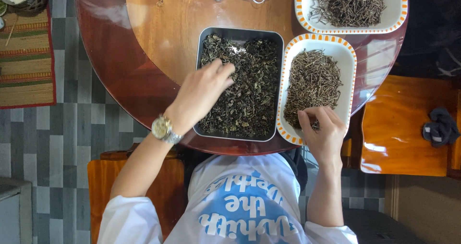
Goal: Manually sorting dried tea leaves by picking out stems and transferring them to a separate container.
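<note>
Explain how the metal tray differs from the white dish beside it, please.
The metal tray is dark grey with plain walls; the white dish has an orange-dashed rim. The metal tray holds crumpled dark leaves; the white dish holds thin brown stems. The left hand reaches into the tray, the right hand into the dish. Both are rectangular and stand on the round wooden table.

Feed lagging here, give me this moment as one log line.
left hand: fingers in metal tray of dried leaves | right hand: pinching stems in orange-rimmed dish
</note>
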